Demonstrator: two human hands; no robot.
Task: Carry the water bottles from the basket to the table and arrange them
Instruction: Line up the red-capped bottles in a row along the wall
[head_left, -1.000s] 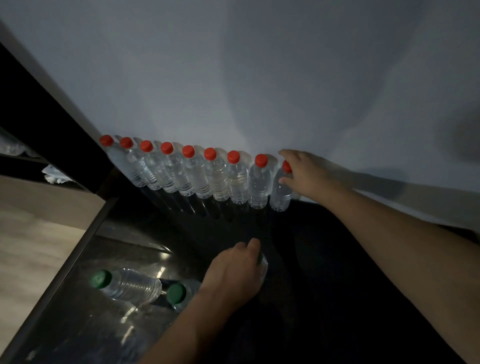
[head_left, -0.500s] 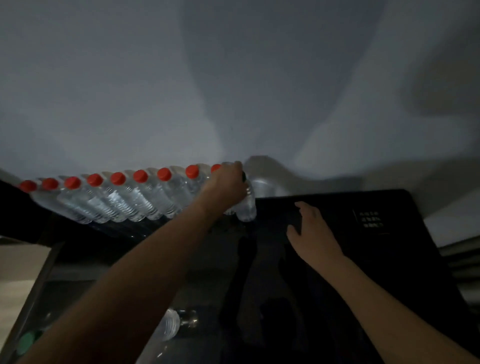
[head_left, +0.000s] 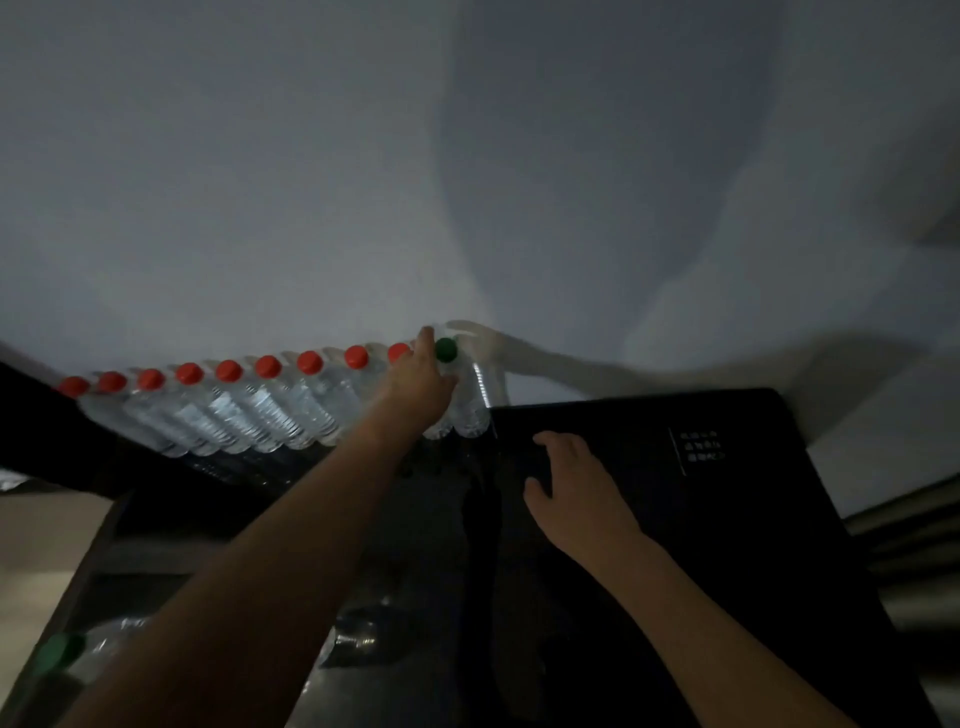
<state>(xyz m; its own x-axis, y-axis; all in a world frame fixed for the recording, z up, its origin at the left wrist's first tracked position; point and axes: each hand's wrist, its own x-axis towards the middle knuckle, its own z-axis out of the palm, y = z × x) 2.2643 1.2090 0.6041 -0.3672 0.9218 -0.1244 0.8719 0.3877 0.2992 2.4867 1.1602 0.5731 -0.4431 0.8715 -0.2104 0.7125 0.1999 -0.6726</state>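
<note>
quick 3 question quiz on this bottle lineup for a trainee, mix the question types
1. True or false: the left hand grips the green-capped bottle at the right end of the row.
2. How many red caps show in the row of red-capped bottles?
3. The right hand is: A) holding a bottle B) open and empty over the dark table C) out of view

Key:
1. True
2. Nine
3. B
</note>
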